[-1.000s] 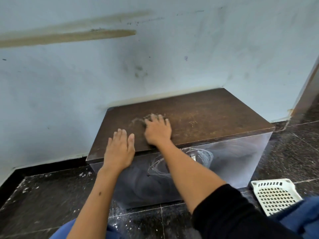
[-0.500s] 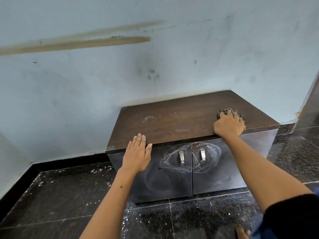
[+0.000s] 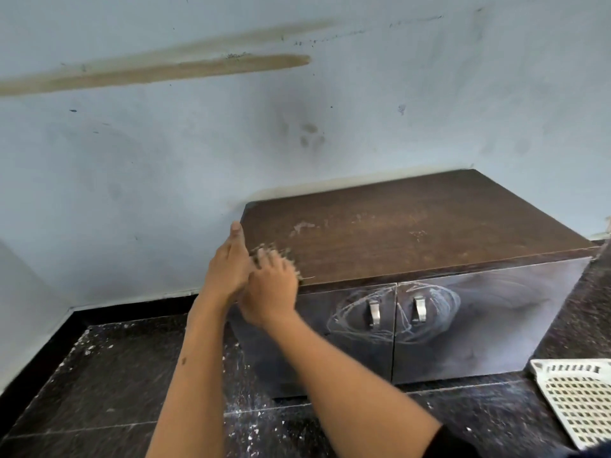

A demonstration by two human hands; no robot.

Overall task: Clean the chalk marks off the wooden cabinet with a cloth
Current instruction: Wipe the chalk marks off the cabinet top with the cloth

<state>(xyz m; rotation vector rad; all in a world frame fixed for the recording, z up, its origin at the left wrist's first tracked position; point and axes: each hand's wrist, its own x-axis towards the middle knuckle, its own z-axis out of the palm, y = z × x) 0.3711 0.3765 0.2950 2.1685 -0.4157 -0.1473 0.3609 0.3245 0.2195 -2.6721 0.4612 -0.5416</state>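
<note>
Stained wall behind cabinet (image 3: 413, 233). Our right hand (image 3: 271, 292), gripping cloth (image 3: 274, 251), had swept back left, meeting flat, empty left hand (image 3: 228, 269); door chalk (image 3: 396, 312) remained.

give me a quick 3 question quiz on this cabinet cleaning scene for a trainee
1. True or false: the chalk scribbles around the two door handles have been wiped off.
2. Which hand presses the cloth on the cabinet top? A) left hand B) right hand
3. Fill in: the white plastic basket lies on the ____ to the cabinet's right.

Key:
1. False; the scribbles are plainly there on both doors.
2. B; the right hand covers the cloth at the top's front left corner, the left hand edge-on beside it.
3. floor
</note>
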